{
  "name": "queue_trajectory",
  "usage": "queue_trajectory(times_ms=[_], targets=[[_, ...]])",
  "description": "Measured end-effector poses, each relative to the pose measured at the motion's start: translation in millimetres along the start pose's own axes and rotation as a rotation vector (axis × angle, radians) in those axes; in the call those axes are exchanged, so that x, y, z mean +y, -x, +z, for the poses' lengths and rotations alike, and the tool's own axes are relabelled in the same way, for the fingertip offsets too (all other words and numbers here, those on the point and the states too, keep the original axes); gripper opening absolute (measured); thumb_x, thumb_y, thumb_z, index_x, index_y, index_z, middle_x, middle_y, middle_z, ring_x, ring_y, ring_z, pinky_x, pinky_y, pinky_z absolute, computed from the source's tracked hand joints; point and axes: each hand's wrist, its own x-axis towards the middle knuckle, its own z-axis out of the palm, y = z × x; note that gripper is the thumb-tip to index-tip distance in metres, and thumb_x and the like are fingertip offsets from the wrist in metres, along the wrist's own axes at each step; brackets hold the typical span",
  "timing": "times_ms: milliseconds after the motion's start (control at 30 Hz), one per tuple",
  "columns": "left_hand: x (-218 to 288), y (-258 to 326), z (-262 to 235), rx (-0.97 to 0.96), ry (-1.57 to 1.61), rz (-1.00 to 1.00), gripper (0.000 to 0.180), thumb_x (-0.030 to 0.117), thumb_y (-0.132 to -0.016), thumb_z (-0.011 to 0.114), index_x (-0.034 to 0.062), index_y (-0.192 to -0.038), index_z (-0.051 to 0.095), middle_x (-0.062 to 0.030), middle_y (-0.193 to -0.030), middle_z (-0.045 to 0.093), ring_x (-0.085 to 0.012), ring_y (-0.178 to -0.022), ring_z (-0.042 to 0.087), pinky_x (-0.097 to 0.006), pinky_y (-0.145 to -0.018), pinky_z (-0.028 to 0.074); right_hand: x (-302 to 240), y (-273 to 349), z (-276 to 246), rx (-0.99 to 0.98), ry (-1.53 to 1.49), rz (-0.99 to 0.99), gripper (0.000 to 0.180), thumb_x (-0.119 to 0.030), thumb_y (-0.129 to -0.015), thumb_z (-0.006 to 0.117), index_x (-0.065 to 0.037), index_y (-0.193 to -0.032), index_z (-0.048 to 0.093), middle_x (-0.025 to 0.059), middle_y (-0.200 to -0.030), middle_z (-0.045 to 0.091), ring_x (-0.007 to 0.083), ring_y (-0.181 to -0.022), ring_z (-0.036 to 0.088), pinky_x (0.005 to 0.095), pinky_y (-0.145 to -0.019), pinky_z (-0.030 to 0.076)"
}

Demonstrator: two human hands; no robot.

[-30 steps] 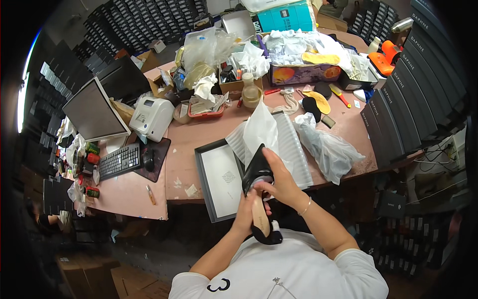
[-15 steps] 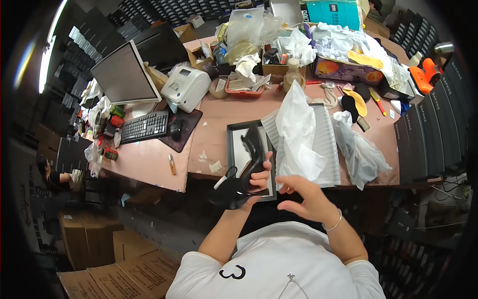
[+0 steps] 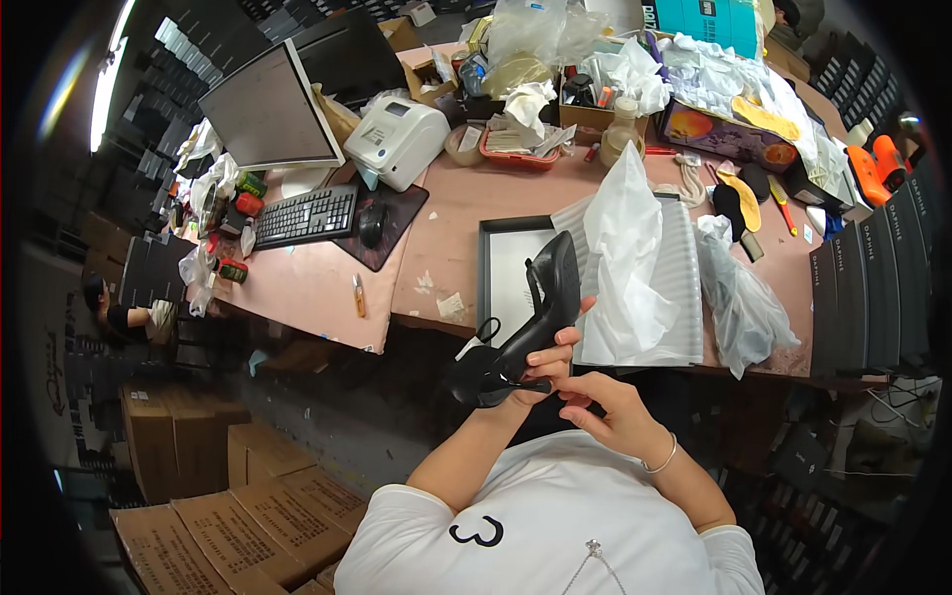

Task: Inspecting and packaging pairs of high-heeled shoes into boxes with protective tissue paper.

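Observation:
My left hand [image 3: 548, 365] is wrapped around a black high-heeled shoe [image 3: 531, 337], which is tilted with its toe pointing away and its sole side turned toward the right. A thin loop with a small white tag [image 3: 472, 346] hangs at the shoe's near left. My right hand [image 3: 617, 409] has its fingertips closed at the slim heel; the exact contact is partly hidden. Beyond the shoe lies an open dark shoe box [image 3: 484, 273] with a white inside. White tissue paper [image 3: 625, 263] rests on a ribbed translucent packing sheet [image 3: 682, 288] beside it.
A wrapped plastic bag [image 3: 744, 302] and upright dark shoe boxes [image 3: 863, 288] stand to the right. Keyboard [image 3: 307, 218], mouse [image 3: 372, 225], label printer [image 3: 397, 142] and cutter knife [image 3: 358, 296] occupy the left. Cardboard cartons [image 3: 248, 531] sit on the floor.
My right hand has moved from open beside the shoe to the heel, its fingers now closed there. The shoe has turned and shifted right; the whole view has shifted too.

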Motion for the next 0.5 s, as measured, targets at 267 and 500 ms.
queue_trajectory(times_ms=[267, 500], targets=[[2, 5, 0, 0.041, -0.061, 0.03, 0.055, 0.016, -0.1, 0.037, 0.0021, -0.148, 0.012, -0.0221, -0.098, 0.049, -0.0216, -0.059, 0.055, -0.027, -0.043, 0.042, -21, 1, -5, 0.152, 0.262, -0.264, 0.031, -0.017, -0.073, 0.079, -0.002, -0.095, 0.064, 0.0087, -0.083, 0.063, 0.0221, -0.07, 0.062, 0.0302, -0.061, 0.05], [-25, -10, 10, 0.956, -1.271, 0.663, 0.037, 0.03, -0.098, 0.05, 0.0086, -0.127, 0.042, -0.0067, -0.104, 0.055, -0.0138, -0.079, 0.057, -0.027, -0.068, 0.051, -42, -24, -3, -0.008, 0.489, -0.23, 0.085, -0.021, -0.061, 0.085, -0.015, -0.135, 0.044, 0.0284, -0.144, 0.028, 0.0405, -0.12, 0.049, 0.0447, -0.096, 0.043]])
